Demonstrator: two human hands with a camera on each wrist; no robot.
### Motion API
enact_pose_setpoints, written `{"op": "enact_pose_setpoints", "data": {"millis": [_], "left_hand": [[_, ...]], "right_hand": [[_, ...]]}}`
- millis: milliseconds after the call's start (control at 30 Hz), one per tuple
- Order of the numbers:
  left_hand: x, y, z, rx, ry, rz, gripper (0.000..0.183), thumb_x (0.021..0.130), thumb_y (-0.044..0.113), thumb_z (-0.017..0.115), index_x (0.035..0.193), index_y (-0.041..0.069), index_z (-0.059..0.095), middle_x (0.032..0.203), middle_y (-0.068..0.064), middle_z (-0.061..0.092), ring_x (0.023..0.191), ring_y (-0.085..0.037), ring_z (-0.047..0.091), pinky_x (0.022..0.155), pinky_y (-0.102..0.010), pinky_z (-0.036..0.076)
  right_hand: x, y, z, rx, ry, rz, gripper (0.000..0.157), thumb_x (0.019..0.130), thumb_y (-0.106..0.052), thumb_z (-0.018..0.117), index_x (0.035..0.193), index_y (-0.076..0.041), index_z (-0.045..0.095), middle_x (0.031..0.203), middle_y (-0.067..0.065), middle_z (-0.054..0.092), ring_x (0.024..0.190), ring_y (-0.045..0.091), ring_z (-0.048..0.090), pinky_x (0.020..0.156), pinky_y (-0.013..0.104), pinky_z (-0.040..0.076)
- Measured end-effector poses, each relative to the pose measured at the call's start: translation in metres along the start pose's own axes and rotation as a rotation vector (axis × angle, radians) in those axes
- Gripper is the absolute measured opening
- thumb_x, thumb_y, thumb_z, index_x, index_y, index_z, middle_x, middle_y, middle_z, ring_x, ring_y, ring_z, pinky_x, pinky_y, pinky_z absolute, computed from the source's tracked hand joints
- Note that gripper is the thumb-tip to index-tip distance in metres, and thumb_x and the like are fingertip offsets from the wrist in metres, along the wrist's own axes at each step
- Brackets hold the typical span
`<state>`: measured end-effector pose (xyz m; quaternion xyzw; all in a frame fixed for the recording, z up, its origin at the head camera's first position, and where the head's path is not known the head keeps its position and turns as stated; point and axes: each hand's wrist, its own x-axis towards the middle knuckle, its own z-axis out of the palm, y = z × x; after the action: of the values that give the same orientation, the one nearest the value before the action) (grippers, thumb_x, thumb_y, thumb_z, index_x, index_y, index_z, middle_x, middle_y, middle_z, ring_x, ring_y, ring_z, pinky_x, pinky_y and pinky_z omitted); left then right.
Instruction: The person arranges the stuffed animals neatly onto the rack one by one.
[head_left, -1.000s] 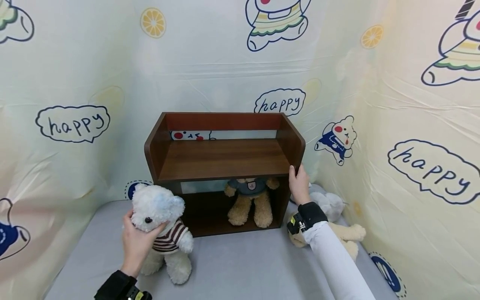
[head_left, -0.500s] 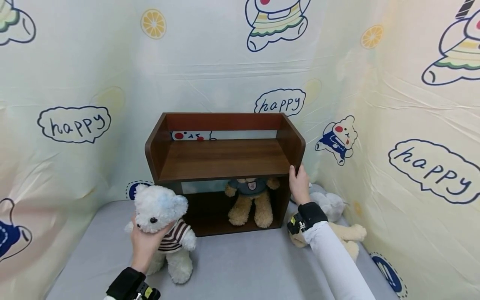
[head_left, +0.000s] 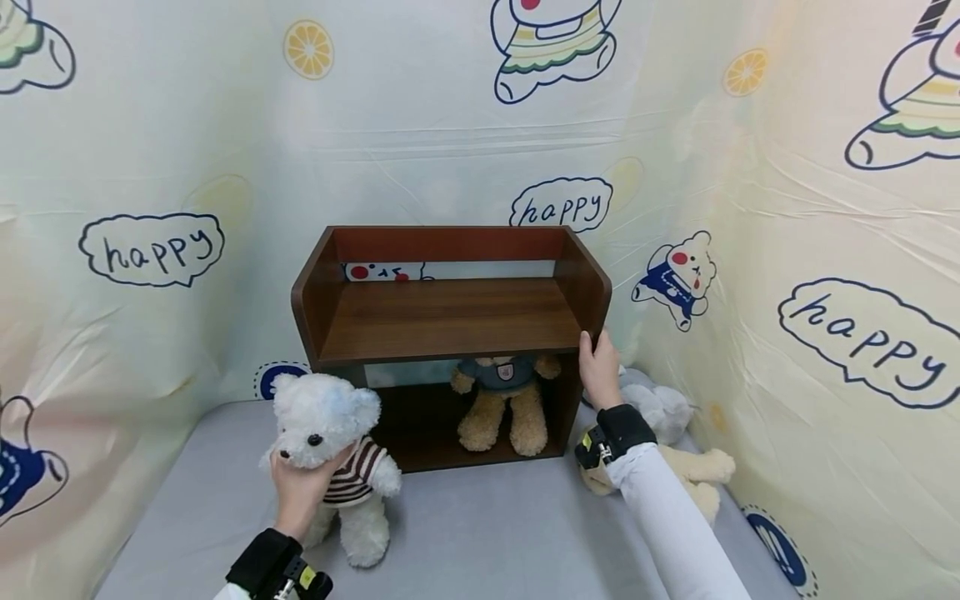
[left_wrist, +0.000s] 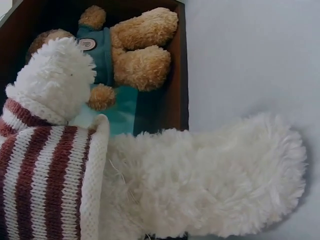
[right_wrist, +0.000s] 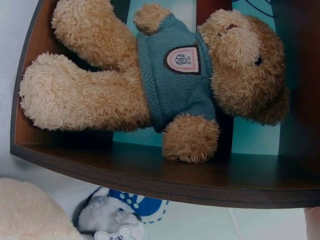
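A white plush teddy bear (head_left: pixel 324 412) in a brown-and-white striped sweater stands upright before the shelf's left end. My left hand (head_left: pixel 300 492) grips it under the chin, thumb and fingers on either side of its neck; in the left wrist view its striped sweater (left_wrist: pixel 47 185) and furry leg fill the foreground. With my right hand (head_left: pixel 600 375) I hold the right side panel of a dark brown wooden shelf (head_left: pixel 450 321). Inside its lower compartment a tan teddy bear (right_wrist: pixel 180 65) in a teal sweater sits upright; the upper board hides its head in the head view.
To the right of the shelf, partly behind my right forearm, lie a cream plush toy (head_left: pixel 697 475) and a grey plush toy (head_left: pixel 663 408). A grey cloth (head_left: pixel 480 533) covers the table. Printed curtains (head_left: pixel 420 108) surround the back and sides.
My left hand and the white teddy bear have shifted slightly right, and the bear's head has turned a little. The right hand stays on the shelf's side panel.
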<state>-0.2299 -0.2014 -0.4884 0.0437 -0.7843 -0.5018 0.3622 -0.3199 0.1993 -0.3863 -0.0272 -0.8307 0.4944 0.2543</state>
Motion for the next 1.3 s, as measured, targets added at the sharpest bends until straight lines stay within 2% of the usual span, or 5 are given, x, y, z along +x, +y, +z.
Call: {"op": "enact_pose_setpoints", "data": {"millis": [367, 533, 833, 1167, 1300], "left_hand": [[0.000, 0.031, 0.003, -0.090, 0.016, 0.012, 0.072, 0.057, -0.002, 0.082, 0.121, -0.002, 0.049, 0.104, 0.028, 0.047, 0.095, 0.010, 0.045, 0.082, -0.010, 0.034], [0.000, 0.046, 0.010, -0.175, 0.020, 0.083, 0.068, 0.054, -0.004, 0.082, 0.115, -0.004, 0.053, 0.101, 0.024, 0.054, 0.093, 0.006, 0.051, 0.080, -0.010, 0.038], [-0.006, 0.096, 0.014, -0.186, 0.027, 0.147, 0.061, 0.057, -0.006, 0.080, 0.111, -0.007, 0.052, 0.100, 0.024, 0.052, 0.091, 0.009, 0.049, 0.078, -0.011, 0.037], [-0.003, 0.078, 0.035, -0.159, 0.051, 0.119, 0.069, 0.055, 0.003, 0.084, 0.115, 0.000, 0.051, 0.103, 0.005, 0.057, 0.093, 0.003, 0.049, 0.079, -0.016, 0.036], [-0.006, 0.072, 0.044, -0.105, 0.057, 0.073, 0.069, 0.058, 0.009, 0.083, 0.116, -0.001, 0.047, 0.104, -0.009, 0.056, 0.094, -0.011, 0.048, 0.083, -0.028, 0.032]], "right_hand": [[-0.001, 0.000, -0.001, -0.006, 0.008, -0.001, 0.031, 0.097, -0.019, 0.040, 0.117, 0.005, 0.045, 0.117, 0.025, 0.053, 0.101, 0.034, 0.050, 0.082, 0.045, 0.039], [-0.001, 0.001, -0.001, -0.009, 0.008, 0.001, 0.031, 0.097, -0.019, 0.041, 0.117, 0.005, 0.046, 0.117, 0.025, 0.053, 0.102, 0.034, 0.051, 0.083, 0.045, 0.039], [-0.001, 0.000, -0.001, -0.019, 0.007, 0.000, 0.031, 0.097, -0.019, 0.041, 0.117, 0.004, 0.046, 0.117, 0.025, 0.054, 0.100, 0.034, 0.051, 0.081, 0.044, 0.040], [-0.001, 0.000, 0.000, -0.009, -0.008, 0.018, 0.032, 0.097, -0.020, 0.041, 0.118, 0.004, 0.046, 0.118, 0.024, 0.053, 0.102, 0.033, 0.051, 0.082, 0.044, 0.040], [0.000, 0.000, 0.000, -0.002, -0.005, 0.011, 0.033, 0.097, -0.020, 0.041, 0.118, 0.004, 0.046, 0.118, 0.025, 0.053, 0.102, 0.034, 0.051, 0.082, 0.045, 0.040]]}}
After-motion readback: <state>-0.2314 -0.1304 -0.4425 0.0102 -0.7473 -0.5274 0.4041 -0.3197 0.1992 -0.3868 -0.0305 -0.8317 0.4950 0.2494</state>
